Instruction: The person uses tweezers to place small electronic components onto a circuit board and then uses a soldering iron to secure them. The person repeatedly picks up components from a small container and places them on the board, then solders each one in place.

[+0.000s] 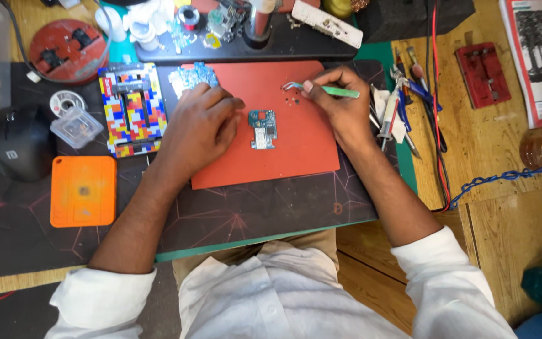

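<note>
A small blue circuit board (pixel 263 129) lies on a red mat (pixel 296 144) in the middle of the desk. My left hand (pixel 199 129) rests on the mat just left of the board, fingers curled, fingertips touching its left edge. My right hand (pixel 340 100) holds green curved tweezers (pixel 321 89) whose tip points left over several tiny dark parts (pixel 293 99) on the mat above the board.
A multicoloured board holder (pixel 133 108) and an orange pad (pixel 83 191) lie to the left, beside a black mouse (pixel 17 141). Another blue board piece (pixel 192 76) sits at the mat's top left. Hand tools (pixel 403 100), cables and a red jig (pixel 483 74) lie to the right.
</note>
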